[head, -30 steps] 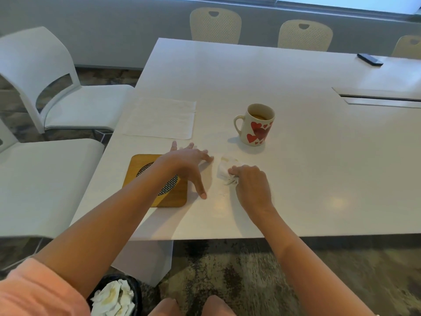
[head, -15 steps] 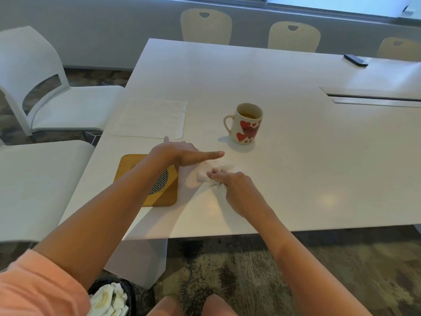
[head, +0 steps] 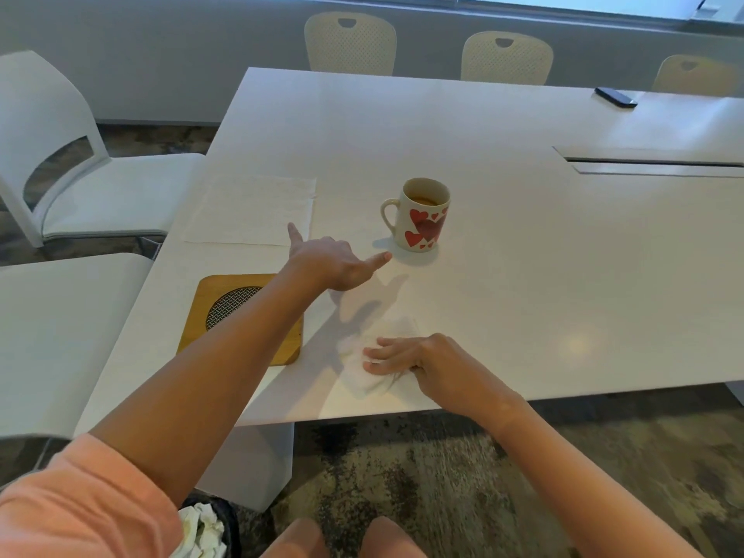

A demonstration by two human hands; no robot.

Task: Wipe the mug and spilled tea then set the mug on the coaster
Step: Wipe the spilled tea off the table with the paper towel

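A cream mug (head: 421, 216) with red hearts stands upright on the white table (head: 523, 255), tea inside, its handle to the left. My left hand (head: 332, 261) hovers just left of and below the mug, fingers spread, holding nothing, a little short of the handle. My right hand (head: 418, 362) presses flat on a crumpled white tissue (head: 364, 374) near the table's front edge. A square wooden coaster (head: 233, 312) with a round metal mesh centre lies left of the tissue, partly hidden by my left forearm.
A flat white napkin (head: 251, 209) lies behind the coaster. A black phone (head: 616, 96) sits far right. White chairs (head: 60, 163) stand at the left, beige chairs (head: 350, 44) behind the table. A bin with used tissues (head: 203, 531) is on the floor by my knees.
My left hand has lifted off the table by the coaster and moved forward toward the mug. My right hand has dragged the tissue back toward the front edge.
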